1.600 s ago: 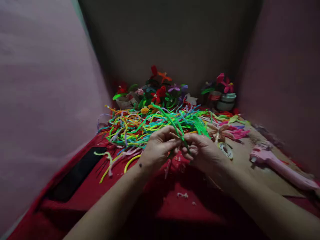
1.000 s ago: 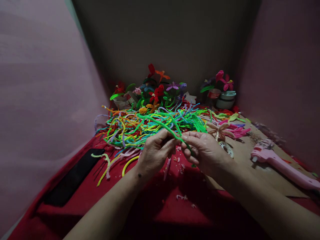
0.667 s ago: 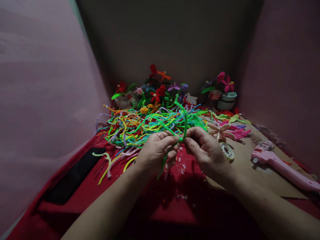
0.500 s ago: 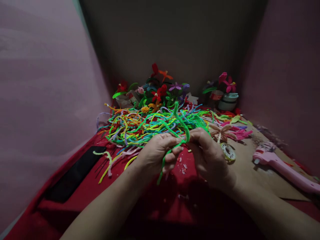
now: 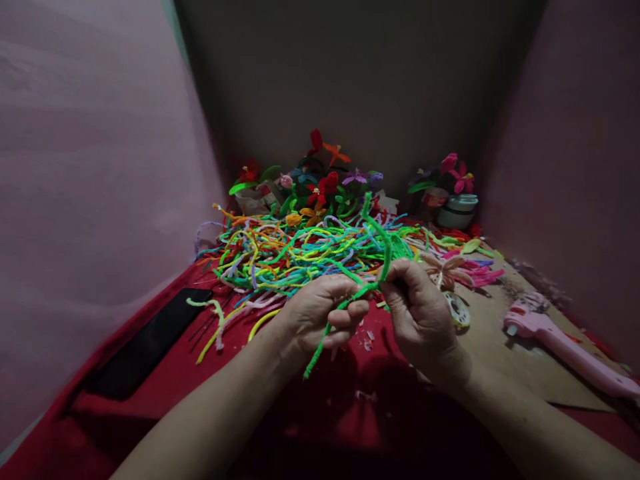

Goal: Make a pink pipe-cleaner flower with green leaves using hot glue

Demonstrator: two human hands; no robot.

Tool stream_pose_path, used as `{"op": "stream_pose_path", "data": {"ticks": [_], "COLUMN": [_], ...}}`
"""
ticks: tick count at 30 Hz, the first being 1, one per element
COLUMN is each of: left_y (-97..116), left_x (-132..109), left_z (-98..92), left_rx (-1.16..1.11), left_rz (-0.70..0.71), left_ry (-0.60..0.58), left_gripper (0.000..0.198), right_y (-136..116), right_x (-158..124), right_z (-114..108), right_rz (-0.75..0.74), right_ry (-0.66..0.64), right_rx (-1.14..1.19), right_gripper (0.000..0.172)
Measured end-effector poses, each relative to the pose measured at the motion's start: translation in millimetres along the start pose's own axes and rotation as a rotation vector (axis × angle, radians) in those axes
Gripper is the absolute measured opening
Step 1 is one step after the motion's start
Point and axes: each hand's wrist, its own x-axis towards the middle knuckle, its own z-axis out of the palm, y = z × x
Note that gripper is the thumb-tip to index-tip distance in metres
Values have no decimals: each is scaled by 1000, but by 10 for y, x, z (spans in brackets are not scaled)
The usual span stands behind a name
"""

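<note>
Both hands pinch one green pipe cleaner (image 5: 381, 235) above a red cloth (image 5: 345, 400). My left hand (image 5: 320, 313) is closed round its lower part, whose free end hangs down toward the cloth. My right hand (image 5: 417, 310) is closed on the bend, and the upper length rises up and to the left from its fingertips. Right behind the hands lies a big tangled heap of pipe cleaners (image 5: 295, 250) in several colours.
Finished pipe-cleaner flowers (image 5: 323, 183) stand at the back, with a small potted one (image 5: 453, 193) to the right. A pink glue gun (image 5: 560, 343) and a tape roll (image 5: 457, 310) lie on brown cardboard (image 5: 510, 360). A black flat object (image 5: 150, 343) lies left. Walls close in on three sides.
The green pipe cleaner was turned: it lay slanting across the hands, now it is bent, one end pointing up and the other hanging below my left hand. Both hands kept their grip.
</note>
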Motion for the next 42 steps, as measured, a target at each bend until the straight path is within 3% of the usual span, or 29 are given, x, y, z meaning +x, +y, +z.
{"op": "stream_pose_path", "data": {"ticks": [5,9,15,20,28,33,36,42], "left_y": [-37,-52,-74,-73,-82,-81,-62,-46], "left_x": [-10,-38,-7,15,30,28,13,-4], "left_z": [-2,48,75,82,20,-9,-35,-60], "left_rx": [45,236,629,613,553,471,533,600], "left_rz": [120,221,422,527,580,580,528,570], "left_ry": [64,192,380,448,457,312,253,398], "left_gripper": [10,17,30,19,21,26,22,16], "right_y": [-18,-12,40,6,24,54,65,-16], "right_x": [12,52,127,168,182,175,173,174], "right_z": [-9,-36,-76,-68,-5,36,46,22], "right_rz": [124,342,751,956,992,966,958,932], "right_ry": [-38,-97,-224,-205,-235,-257,-270,-212], "right_rx": [93,253,691,946,1030,959,947,907], "right_gripper": [9,3,15,21,21,20,21,19]}}
